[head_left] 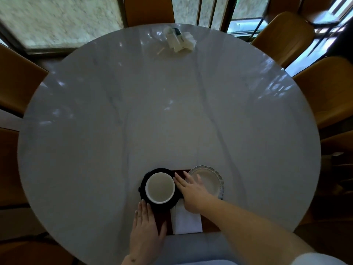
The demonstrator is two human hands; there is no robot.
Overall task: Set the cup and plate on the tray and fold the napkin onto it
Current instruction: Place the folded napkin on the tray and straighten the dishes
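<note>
The white round cup [160,188] sat on a black round saucer [147,178] at the left end of the dark reddish-brown wooden tray [210,224], right at the near edge of the table, and it looked empty, its pale inside showing. And there was the right hand [192,192], fingers spread wide and flat, gripping nothing, reaching across the tray between the cup and the clear scalloped glass plate [210,183]; its fingertips lay just beside the cup's rim and over the plate's left edge. The plate sat at the tray's right end, overhanging the far corner. The left hand [146,229] lay flat too, fingers together and extended, palm down on the tray's near left corner, fingertips touching the saucer's edge, holding nothing. Between the wrists, the white folded napkin [188,219] lay as a neat rectangle on the tray. All of it rested on the round white marble-look table [152,111], ringed by tan wooden chairs [284,37], with crumpled white tissues [180,40] far across.
</note>
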